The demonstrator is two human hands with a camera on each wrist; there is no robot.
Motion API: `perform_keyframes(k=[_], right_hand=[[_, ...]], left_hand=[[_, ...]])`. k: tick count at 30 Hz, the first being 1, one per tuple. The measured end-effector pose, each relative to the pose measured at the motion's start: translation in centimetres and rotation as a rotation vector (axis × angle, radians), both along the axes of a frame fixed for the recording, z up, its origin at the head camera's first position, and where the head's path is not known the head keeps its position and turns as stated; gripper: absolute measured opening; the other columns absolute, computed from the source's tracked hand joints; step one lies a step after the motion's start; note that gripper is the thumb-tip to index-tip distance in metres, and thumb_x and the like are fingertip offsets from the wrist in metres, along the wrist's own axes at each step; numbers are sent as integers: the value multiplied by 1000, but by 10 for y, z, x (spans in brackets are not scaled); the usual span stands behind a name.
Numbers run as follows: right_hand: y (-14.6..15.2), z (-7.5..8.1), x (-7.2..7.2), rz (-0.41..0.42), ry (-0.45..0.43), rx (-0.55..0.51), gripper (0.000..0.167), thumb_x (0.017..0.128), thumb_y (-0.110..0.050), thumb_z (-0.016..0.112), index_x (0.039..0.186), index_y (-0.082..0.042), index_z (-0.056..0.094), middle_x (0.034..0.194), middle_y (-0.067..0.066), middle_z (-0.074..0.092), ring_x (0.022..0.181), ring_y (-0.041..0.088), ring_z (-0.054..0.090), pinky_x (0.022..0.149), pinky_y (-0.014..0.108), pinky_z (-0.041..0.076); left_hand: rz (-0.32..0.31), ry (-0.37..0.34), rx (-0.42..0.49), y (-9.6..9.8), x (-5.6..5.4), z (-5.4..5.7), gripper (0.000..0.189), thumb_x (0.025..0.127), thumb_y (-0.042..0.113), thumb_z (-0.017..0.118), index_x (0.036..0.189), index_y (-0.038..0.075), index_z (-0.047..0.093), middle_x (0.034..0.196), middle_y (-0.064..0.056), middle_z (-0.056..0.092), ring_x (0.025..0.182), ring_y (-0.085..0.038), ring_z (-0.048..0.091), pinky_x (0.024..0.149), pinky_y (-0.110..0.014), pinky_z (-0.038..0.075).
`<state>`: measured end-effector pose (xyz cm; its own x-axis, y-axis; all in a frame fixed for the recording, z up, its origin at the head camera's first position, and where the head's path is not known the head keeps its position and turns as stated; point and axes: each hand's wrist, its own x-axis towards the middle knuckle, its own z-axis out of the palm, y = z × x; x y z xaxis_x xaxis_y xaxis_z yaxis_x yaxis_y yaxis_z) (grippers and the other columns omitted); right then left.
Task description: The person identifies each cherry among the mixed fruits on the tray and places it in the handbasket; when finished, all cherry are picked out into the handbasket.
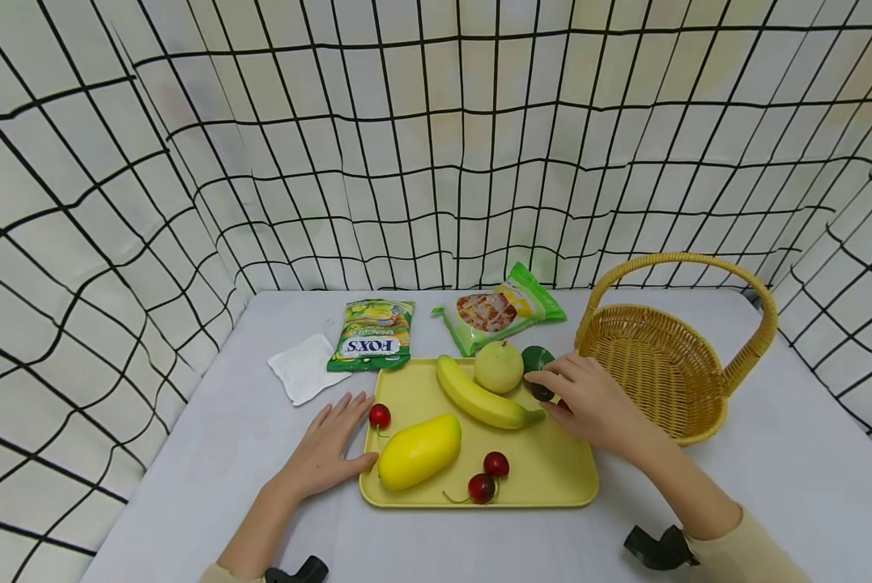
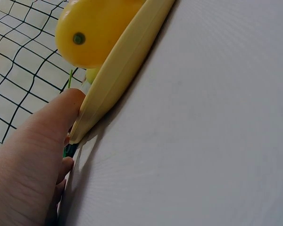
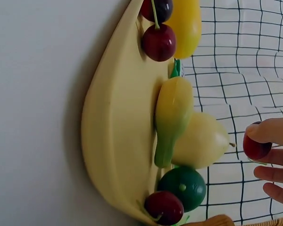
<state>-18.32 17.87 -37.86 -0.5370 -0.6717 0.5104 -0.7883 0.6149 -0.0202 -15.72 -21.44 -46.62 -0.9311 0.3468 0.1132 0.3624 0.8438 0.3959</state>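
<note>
My right hand [image 1: 587,398] pinches a dark red cherry [image 3: 257,143] between thumb and fingertips, over the right side of the yellow tray [image 1: 552,478]. Below it lie a green round fruit [image 3: 181,188] and another cherry [image 3: 164,207]. My left hand [image 1: 332,447] spreads flat at the tray's left edge, its thumb against the rim. On the tray lie a yellow mango-like fruit [image 1: 419,452], a banana [image 1: 482,397], a pale pear [image 1: 499,367], a cherry [image 1: 380,416] at the left and two joined cherries [image 1: 488,478] at the front.
Right of the tray stands a wicker basket [image 1: 650,364] with a tall handle. Behind the tray lie a green FOX'S candy bag [image 1: 372,334] and a green snack packet [image 1: 497,312]. A white tissue [image 1: 304,368] is at the left. A black-grid curtain [image 1: 436,146] borders the table.
</note>
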Motion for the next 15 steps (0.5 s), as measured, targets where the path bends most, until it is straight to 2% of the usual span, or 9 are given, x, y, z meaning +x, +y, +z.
perform_keyframes(k=[8,15], right_hand=[[15,-3,1,-68,-46,-9,39,70,-12,76,107,-11,64,95,3,60,89,20,53,76,39,46],[29,-5,0,-159,-35,-17,40,71,-12,75,108,-9,63,95,5,61,90,23,54,73,41,46]], left_hand=[[5,-9,10,0,0,1,80,77,50,61,144,17,31,147,-8,30,136,-29,19,109,-51,9],[11,-23,12,0,-1,0,80,77,51,61,144,18,31,147,-8,29,136,-29,19,109,-51,8]])
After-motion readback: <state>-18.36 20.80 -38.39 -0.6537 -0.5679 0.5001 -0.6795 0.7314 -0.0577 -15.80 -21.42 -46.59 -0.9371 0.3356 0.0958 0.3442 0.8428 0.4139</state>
